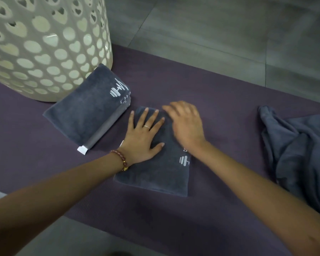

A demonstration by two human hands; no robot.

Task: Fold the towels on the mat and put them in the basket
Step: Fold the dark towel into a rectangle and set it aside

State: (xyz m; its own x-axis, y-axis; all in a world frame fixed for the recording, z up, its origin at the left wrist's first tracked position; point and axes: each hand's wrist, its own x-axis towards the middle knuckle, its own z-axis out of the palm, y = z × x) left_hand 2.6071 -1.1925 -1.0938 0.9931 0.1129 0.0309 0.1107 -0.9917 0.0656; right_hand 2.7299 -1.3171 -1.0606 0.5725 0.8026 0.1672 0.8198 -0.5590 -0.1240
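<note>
While both hands lay on it, the folded towel [155,174] sat at the middle of the frame on the purple mat [220,108], a dark grey rectangle with a white dumbbell logo [184,160] showing near its right edge. The left hand [142,139] pressed flat on the towel's upper left part, fingers straight and spread apart, with a thin ring [146,126] on one finger and a beaded bracelet [121,159] at the wrist. The right hand [187,124] rested palm down on the towel's upper right part, just beside the left; it was blurred, but its fingers looked close together and only slightly bent, gripping nothing.

Up and to the left, a second folded towel [85,111] lay on the mat with a white tag [82,150] at its lower corner, its far end touching the cream basket [44,48], whose wall was pierced with hearts and circles, in the upper left corner. At the right edge a crumpled towel [299,148] lay in a heap, well apart from the hands. Grey floor tiles [211,34] ran beyond the mat.
</note>
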